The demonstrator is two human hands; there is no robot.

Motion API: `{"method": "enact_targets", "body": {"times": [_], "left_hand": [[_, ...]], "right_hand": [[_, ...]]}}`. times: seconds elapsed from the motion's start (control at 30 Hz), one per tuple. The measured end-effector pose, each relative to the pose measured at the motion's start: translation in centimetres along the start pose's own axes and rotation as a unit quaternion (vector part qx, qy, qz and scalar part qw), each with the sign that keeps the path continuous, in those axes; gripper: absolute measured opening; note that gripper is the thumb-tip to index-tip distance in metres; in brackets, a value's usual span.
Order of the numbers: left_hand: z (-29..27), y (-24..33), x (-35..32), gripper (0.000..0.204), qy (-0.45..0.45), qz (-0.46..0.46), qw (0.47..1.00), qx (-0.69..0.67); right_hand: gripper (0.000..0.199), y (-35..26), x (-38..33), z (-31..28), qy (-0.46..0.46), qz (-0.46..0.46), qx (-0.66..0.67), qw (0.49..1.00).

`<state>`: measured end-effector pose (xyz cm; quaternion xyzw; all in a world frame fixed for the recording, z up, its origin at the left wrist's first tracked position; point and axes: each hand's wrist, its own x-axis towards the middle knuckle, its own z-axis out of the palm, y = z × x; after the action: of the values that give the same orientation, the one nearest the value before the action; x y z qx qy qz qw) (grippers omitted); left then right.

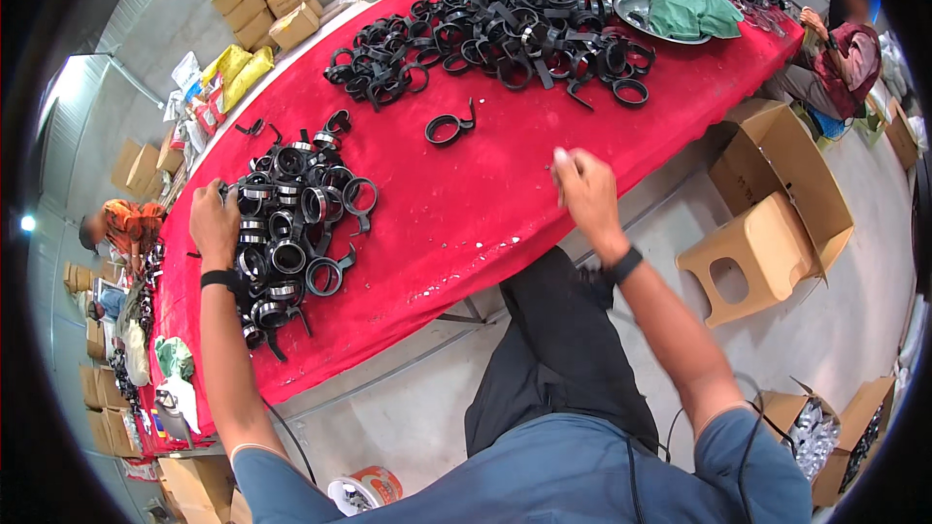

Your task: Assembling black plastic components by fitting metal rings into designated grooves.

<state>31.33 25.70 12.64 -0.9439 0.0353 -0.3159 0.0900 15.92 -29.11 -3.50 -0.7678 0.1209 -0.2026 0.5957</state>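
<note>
My left hand [216, 225] is at the left edge of a pile of black ring-shaped parts with shiny silver bands [288, 254]. Its fingers are closed on one black ring-shaped part [229, 193] at the pile's far left side. Over the table's near edge, on the right, hovers my right hand [588, 196], thumb and fingers pinched together. Whatever they hold, if anything, is too small to make out. Between the hands and farther off lies a single black ring with a short arm [447, 128]. A larger heap of similar black rings [495, 34] covers the table's far side.
A red cloth [437, 223] covers the table. A metal tray [633, 6] with a green cloth [691, 10] stands far right. Beside the table are a tan stool [752, 257] and an open carton [798, 170]. People sit at the right [845, 63] and left [131, 223].
</note>
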Motion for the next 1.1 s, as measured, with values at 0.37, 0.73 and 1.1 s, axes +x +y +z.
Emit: {"method": "enact_targets", "body": {"times": [0.37,0.73,1.1], "left_hand": [[-2.1,23.4,-7.4,0.018,-0.011,0.105,0.935,-0.340],[5.3,28.7,-4.6,0.064,-0.094,0.112,0.904,-0.403],[14.2,33.6,0.6,0.071,-0.213,0.184,0.904,-0.323]], "right_hand": [[0.048,0.3,23.9,6.3,-0.058,0.071,-0.001,0.996],[0.043,-5.5,25.2,-1.6,0.131,-0.193,-0.227,0.946],[0.037,-5.2,22.6,-3.7,0.045,-0.213,-0.346,0.913]]}}
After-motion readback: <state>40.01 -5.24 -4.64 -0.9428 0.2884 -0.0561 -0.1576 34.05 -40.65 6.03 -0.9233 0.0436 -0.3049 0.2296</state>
